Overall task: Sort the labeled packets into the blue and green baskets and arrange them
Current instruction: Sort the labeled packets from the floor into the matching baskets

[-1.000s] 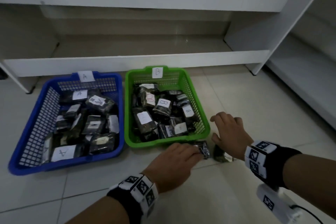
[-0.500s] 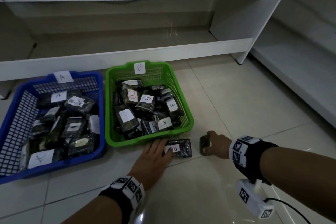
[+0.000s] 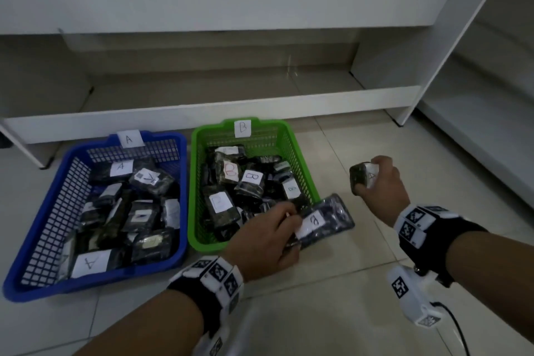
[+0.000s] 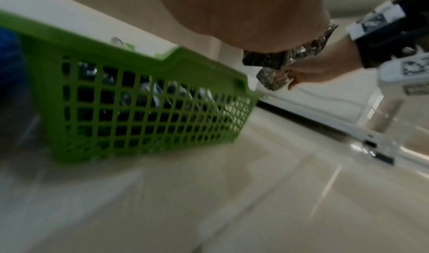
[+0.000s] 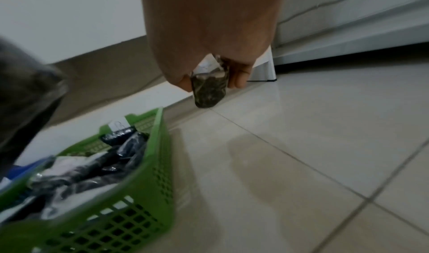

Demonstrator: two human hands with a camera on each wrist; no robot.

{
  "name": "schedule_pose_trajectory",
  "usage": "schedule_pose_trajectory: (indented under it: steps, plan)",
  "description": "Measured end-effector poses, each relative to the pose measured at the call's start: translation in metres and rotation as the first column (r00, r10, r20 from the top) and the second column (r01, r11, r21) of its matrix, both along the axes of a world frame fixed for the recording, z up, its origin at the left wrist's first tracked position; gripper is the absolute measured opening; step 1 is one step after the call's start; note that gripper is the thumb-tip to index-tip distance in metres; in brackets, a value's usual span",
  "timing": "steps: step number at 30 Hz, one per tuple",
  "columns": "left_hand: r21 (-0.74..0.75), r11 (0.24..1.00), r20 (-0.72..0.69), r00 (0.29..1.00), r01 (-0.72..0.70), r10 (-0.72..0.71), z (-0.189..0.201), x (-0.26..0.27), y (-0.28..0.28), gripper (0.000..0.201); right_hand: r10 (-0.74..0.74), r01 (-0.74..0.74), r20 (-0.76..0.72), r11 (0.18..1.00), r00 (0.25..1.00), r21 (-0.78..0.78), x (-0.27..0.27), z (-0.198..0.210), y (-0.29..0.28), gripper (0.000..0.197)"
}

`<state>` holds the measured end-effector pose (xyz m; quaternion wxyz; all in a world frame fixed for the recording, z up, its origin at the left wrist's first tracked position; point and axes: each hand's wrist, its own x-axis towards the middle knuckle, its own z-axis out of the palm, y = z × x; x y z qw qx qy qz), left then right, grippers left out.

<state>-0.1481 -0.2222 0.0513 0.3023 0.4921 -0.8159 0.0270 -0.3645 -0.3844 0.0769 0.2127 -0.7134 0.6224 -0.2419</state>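
On the tiled floor stand a blue basket (image 3: 179,170) tagged A and a green basket (image 3: 193,193) tagged B, both holding several dark labeled packets. My left hand (image 3: 268,240) grips a dark packet labeled B (image 3: 326,222) over the green basket's near right corner. To the right of the green basket my right hand (image 3: 381,182) holds a smaller packet labeled A (image 3: 361,176) lifted off the floor. The right wrist view shows that A packet (image 5: 209,88) pinched between thumb and fingers (image 5: 239,77). The green basket (image 4: 148,64) fills the blurred left wrist view.
A low white shelf unit (image 3: 202,113) runs behind the baskets, and a second white shelf (image 3: 476,130) stands at the right. Bare floor tiles (image 3: 332,312) lie in front of and to the right of the baskets.
Both hands have lifted their packets off the floor. The left carried the B packet up toward the green basket's corner; the right raised the A packet up and away.
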Motion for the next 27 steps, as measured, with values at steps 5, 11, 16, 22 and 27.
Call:
schedule_pose_trajectory:
  steps: [5, 11, 16, 22, 27]
  plan:
    - [0.072, 0.945, -0.109, 0.94, -0.318, 0.324, 0.029, 0.037, -0.067, 0.027, 0.12, -0.109, 0.084, 0.986, 0.989, -0.128, 0.042, 0.01, 0.007, 0.056]
    - [0.2, 0.816, -0.039, 0.827, -0.543, 0.56, 0.031, 0.077, -0.125, 0.024, 0.393, -0.392, -0.04, 0.894, 0.919, -0.218, 0.048, -0.002, 0.025, 0.05]
    - [0.384, 0.678, 0.129, 0.764, -0.627, 0.633, 0.012, 0.079, -0.147, 0.044, 0.498, -0.519, -0.145, 0.828, 0.855, -0.212, 0.045, -0.015, 0.023, 0.05]
    - [0.734, 0.581, 0.007, 0.86, -0.352, 0.511, 0.019, 0.093, -0.151, 0.084, 0.505, -0.547, -0.22, 0.805, 0.835, -0.228, 0.045, -0.018, 0.019, 0.052]
    - [0.699, 0.639, -0.033, 0.877, -0.323, 0.479, 0.037, 0.123, -0.124, 0.048, 0.454, -0.505, -0.237, 0.828, 0.859, -0.242, 0.066, -0.011, 0.016, 0.051]
